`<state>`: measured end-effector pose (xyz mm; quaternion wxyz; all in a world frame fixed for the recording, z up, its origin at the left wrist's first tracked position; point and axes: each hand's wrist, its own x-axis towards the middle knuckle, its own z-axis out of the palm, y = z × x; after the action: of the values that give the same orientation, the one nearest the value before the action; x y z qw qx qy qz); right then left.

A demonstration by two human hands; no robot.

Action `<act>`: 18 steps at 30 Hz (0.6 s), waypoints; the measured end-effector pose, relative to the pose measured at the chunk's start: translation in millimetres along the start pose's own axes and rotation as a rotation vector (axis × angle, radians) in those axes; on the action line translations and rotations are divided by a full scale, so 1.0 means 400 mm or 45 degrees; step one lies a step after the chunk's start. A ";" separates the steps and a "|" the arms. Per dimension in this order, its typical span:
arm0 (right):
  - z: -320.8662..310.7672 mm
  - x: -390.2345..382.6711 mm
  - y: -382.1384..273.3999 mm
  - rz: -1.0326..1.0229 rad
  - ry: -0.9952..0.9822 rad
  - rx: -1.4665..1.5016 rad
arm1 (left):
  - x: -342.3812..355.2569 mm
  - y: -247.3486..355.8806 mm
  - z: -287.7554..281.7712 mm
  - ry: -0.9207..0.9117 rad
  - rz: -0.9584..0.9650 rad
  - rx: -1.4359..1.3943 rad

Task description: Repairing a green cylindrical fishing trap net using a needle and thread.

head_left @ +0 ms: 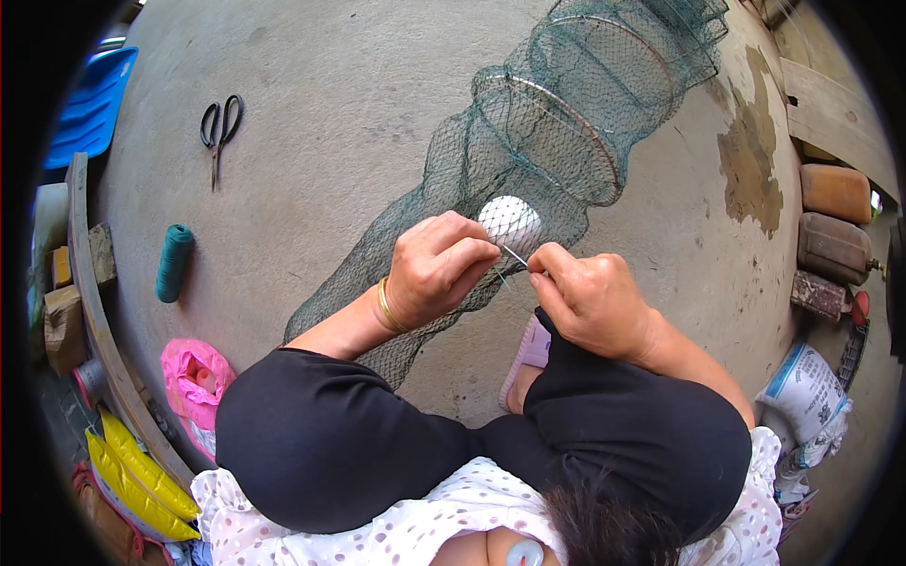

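A long green mesh net (pixel 444 170), with hoops at its far part, stretches from the upper right across to my lap. My left hand (pixel 439 262), a gold bangle at its wrist, is closed in a pinch on the netting. In front of it, my right hand (pixel 590 297) pinches a thin, pale needle-like tool (pixel 514 256) between thumb and forefinger. The tool's tip reaches toward my left fingertips. A short green thread (pixel 503 279) hangs just below them. Behind the mesh shows a white rounded thing (pixel 510 219), its kind unclear.
Black-handled scissors (pixel 218 137) and a green twine spool (pixel 174 263) lie on the concrete floor at left, with a pink plastic bag (pixel 195 377) nearer. A blue tray (pixel 92 108) stands far left. Jerrycans (pixel 834 248) and a white sack (pixel 805 391) line the right side.
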<state>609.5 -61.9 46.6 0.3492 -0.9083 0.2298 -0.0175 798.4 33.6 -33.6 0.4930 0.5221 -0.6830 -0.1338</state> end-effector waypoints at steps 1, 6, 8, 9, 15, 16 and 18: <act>0.002 0.000 -0.001 0.001 0.004 -0.039 | 0.000 0.000 0.000 -0.009 0.006 0.007; 0.012 0.006 -0.002 0.024 0.027 -0.044 | -0.002 0.001 0.004 -0.027 0.019 0.012; 0.013 0.007 -0.002 0.027 0.045 -0.039 | 0.000 0.004 0.008 -0.038 0.032 -0.009; 0.013 0.008 -0.002 0.049 0.050 -0.022 | 0.000 0.004 0.010 -0.038 0.032 -0.010; 0.008 0.010 -0.006 0.130 -0.001 0.010 | -0.005 0.002 0.017 -0.039 0.038 -0.018; 0.008 0.011 -0.006 0.124 -0.018 0.008 | -0.006 0.001 0.018 -0.042 0.035 -0.026; 0.008 0.010 -0.004 0.138 -0.013 0.016 | -0.005 0.003 0.017 -0.046 0.032 -0.033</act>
<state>614.4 -60.5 44.9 0.3565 -0.8924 0.2768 0.0047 792.2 33.6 -37.0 0.4888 0.5045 -0.6965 -0.1461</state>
